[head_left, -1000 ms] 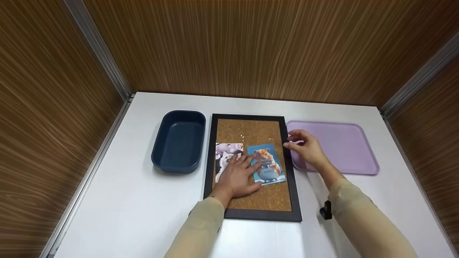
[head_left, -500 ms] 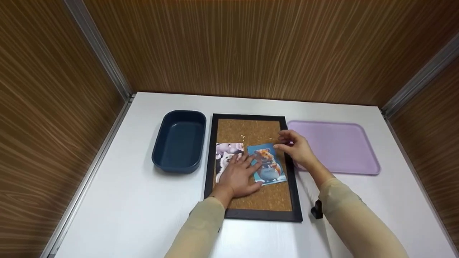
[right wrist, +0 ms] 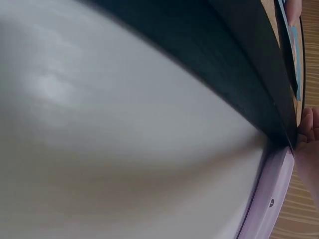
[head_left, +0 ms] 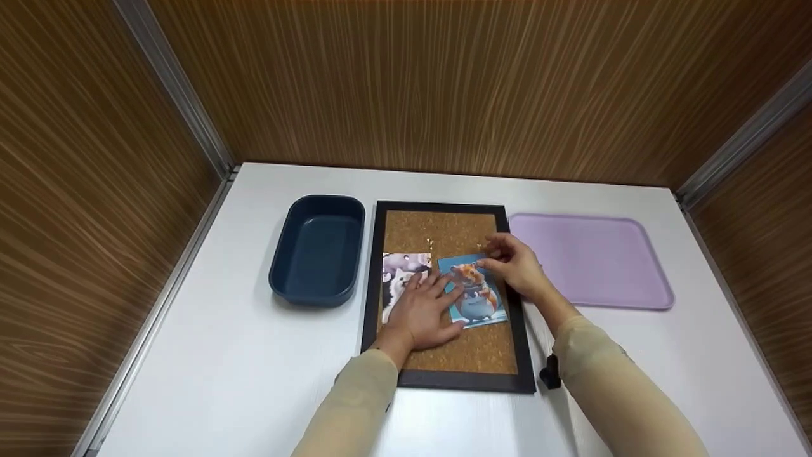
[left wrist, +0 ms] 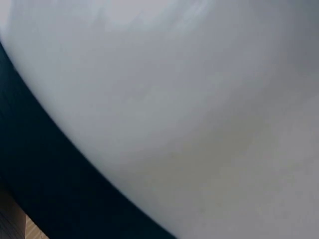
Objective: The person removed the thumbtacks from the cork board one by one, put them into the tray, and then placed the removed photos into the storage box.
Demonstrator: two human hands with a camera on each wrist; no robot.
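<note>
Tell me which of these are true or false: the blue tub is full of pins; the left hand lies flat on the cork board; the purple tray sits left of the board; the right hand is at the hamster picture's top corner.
1. The blue tub is full of pins. False: nothing shows inside it.
2. The left hand lies flat on the cork board. True: it presses across the two pictures.
3. The purple tray sits left of the board. False: it lies to the right.
4. The right hand is at the top corner of the hamster picture. True.
</note>
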